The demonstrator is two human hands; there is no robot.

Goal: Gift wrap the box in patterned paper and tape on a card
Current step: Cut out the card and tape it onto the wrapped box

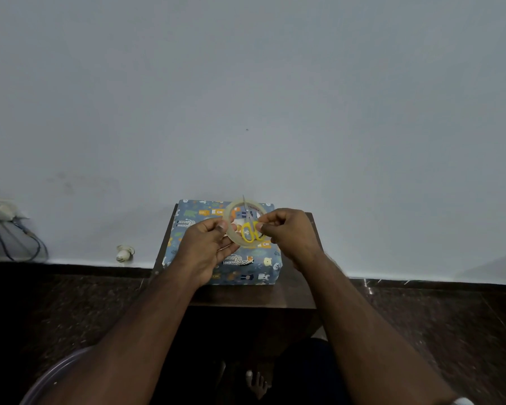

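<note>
Resting on one small dark wooden table [275, 296] is one box [246, 267], already covered in blue wrapping paper printed with small animal figures, and it serves as the reference for all positions below. Two hands are raised just above the box top, near its middle. One left hand [208, 247] has its thumb and curled fingers round the left side of one roll of clear tape [234, 229], which it holds upright with the open ring facing the camera. One right hand [289, 232] is at the roll's right side with thumb and forefinger pinched together at the rim; whether they hold a tape end cannot be made out, since the tape is transparent. One pair of scissors [250, 230] with yellow handles lies on the box top behind the roll, blades pointing toward the wall [246, 97], seen partly through the ring. A pale patch under the scissors may be a card; it is too obscured by the roll and fingers to confirm. To the left of the box, at the foot of the wall, are one small white object [124, 253] of unclear kind and, further left, one wall fitting with blue cables [27, 241], cut by the frame edge. Below the table, one bare foot [257, 381] shows dimly on the dark floor [435, 323].
</note>
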